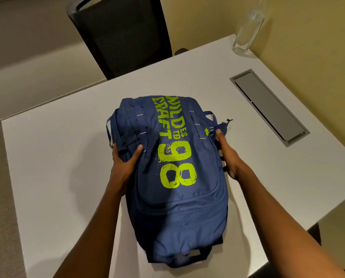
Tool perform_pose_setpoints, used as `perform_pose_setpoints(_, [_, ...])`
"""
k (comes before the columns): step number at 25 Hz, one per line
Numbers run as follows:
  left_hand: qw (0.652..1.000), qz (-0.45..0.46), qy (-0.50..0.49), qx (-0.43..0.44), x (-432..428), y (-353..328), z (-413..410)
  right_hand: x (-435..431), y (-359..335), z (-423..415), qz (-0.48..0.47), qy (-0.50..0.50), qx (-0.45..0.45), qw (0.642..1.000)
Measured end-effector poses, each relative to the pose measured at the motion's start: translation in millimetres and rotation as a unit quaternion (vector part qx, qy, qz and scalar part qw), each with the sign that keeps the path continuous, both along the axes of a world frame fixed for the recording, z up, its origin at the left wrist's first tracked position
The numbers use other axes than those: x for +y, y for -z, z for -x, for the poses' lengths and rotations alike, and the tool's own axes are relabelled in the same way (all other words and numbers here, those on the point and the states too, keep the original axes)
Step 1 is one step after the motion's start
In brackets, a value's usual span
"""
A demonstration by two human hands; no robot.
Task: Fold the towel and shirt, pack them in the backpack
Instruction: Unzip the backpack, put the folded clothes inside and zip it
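A blue backpack (173, 177) with lime-green lettering and "98" lies flat, front side up, in the middle of the white table (53, 157). Its zips look closed. My left hand (123, 165) grips the bag's left side, thumb on top of the fabric and fingers curled under the edge. My right hand (227, 155) holds the right side, with its thumb up by a strap and small logo tab. No towel or shirt shows anywhere in view.
A black mesh office chair (123, 35) stands behind the table's far edge. A clear glass bottle (247, 33) stands at the far right corner by the wall. A grey cable hatch (269, 107) is set into the tabletop right of the bag.
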State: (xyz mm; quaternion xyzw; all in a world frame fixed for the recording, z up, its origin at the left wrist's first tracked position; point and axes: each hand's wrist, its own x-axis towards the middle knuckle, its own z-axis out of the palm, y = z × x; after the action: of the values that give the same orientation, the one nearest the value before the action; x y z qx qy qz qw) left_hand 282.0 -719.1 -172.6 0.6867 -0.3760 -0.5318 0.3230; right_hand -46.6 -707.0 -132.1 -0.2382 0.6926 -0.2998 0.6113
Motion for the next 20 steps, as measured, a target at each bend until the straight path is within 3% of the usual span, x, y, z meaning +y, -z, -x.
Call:
perform_pose_setpoints(2, [0.999, -0.011, -0.008, 0.03, 3.7, 0.7, 3.5, 4.8, -0.8, -1.5, 0.012, -0.041, -0.051, 0.998])
perform_pose_setpoints(5, [0.998, -0.021, -0.028, 0.06, 10.2, -1.1, 16.4, 2.3, 13.2, 9.4, 0.057, -0.042, -0.038, 0.997])
perform_pose_setpoints(10, [0.993, -0.002, -0.066, 0.1, 31.9, 4.4, 60.8, -7.6, 2.0, 45.9, 0.104, -0.087, 0.021, 0.991])
perform_pose_setpoints(15, [0.986, -0.003, -0.067, 0.154, 47.3, 8.7, 145.7, -19.1, -20.5, 123.1, 0.074, -0.11, 0.089, 0.987])
perform_pose_setpoints(20, [0.988, -0.035, -0.034, 0.15, 52.3, 4.5, 254.1, -16.8, -35.5, 224.9, 0.045, -0.098, 0.157, 0.982])
